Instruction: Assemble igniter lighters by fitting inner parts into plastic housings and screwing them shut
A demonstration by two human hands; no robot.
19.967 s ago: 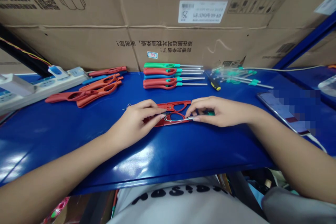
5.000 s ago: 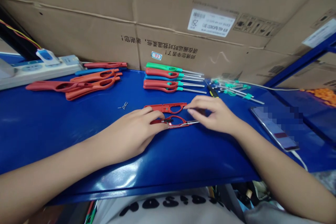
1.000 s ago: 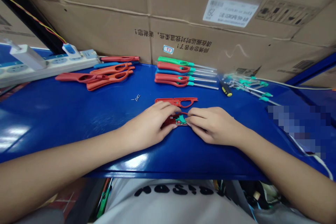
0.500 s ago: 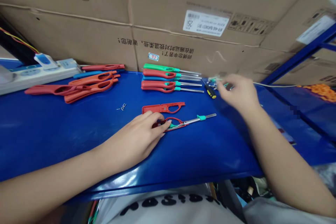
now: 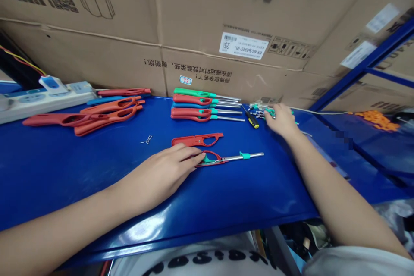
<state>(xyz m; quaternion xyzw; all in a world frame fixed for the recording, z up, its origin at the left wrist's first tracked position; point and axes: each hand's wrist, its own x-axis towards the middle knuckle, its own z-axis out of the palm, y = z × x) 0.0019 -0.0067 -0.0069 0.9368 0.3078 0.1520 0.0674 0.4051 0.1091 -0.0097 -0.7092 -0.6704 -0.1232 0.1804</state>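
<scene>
On the blue tabletop (image 5: pixel 226 200), near the middle, the lower red shell half (image 5: pixel 219 155) lies with its inner side up, a green trigger piece (image 5: pixel 206 160) in its finger loop; a metal tube (image 5: pixel 233 158) runs from its right end, with a teal collar (image 5: pixel 245 155) partway along; the left hand (image 5: pixel 174 164) covers the shell's other end, its thumb and forefinger clamped on it beside the trigger, the remaining fingers lying together. Just beyond lies the upper red shell half (image 5: pixel 187 141), apart from the first; a few small metal pins (image 5: pixel 148 139) sit to its left.

Farther back, green, red and blue handles with metal tubes form a row of assembled pieces (image 5: pixel 190 113); next to their tips lies a black-and-yellow screwdriver (image 5: pixel 252 122); to the right of that, the right hand (image 5: pixel 282 121) reaches into a pile of tubes and teal parts (image 5: pixel 258 109), fingers bent, thumb a little apart; whether they grip anything I cannot tell. At the back left, loose handles (image 5: pixel 111 106) overlap beside a white power strip (image 5: pixel 35 100); behind everything stands a cardboard box (image 5: pixel 110 54) with upside-down print; small orange pieces (image 5: pixel 377 120) are heaped at far right.
</scene>
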